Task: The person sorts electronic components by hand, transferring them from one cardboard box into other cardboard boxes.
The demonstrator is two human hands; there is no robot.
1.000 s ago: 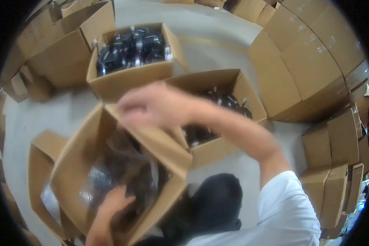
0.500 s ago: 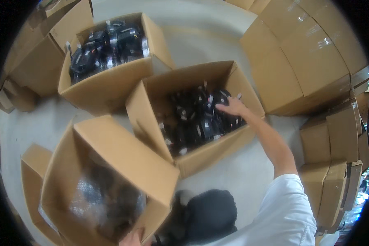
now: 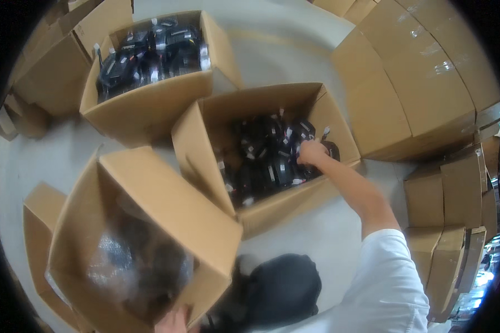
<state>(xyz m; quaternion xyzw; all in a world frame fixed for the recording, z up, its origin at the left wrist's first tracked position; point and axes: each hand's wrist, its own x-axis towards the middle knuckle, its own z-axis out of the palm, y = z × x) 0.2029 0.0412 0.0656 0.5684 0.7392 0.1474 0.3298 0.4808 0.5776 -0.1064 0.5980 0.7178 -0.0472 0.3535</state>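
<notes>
My right hand (image 3: 315, 152) reaches into the right end of an open cardboard box (image 3: 261, 99). Its fingers are curled down among black devices (image 3: 255, 133) with white connectors and labels; what lies in them is hidden. At the lower edge, my left hand (image 3: 173, 322) grips the near wall of a second, tilted cardboard box (image 3: 175, 194), fingers over its edge. Inside that box are dark items, blurred, and a sheet of clear bubble wrap (image 3: 114, 252).
Behind, on the left, a third open box (image 3: 144, 105) is filled with similar black devices (image 3: 150, 55). Large stacked cartons (image 3: 403, 83) rise at the right, with smaller cartons (image 3: 425, 200) nearer. A round black object (image 3: 283, 288) stands on the floor by me.
My right hand has come slightly nearer and lower, and its outstretched fingers have curled in. The left hand stays on the tilted box's wall. The whole view has shifted a little.
</notes>
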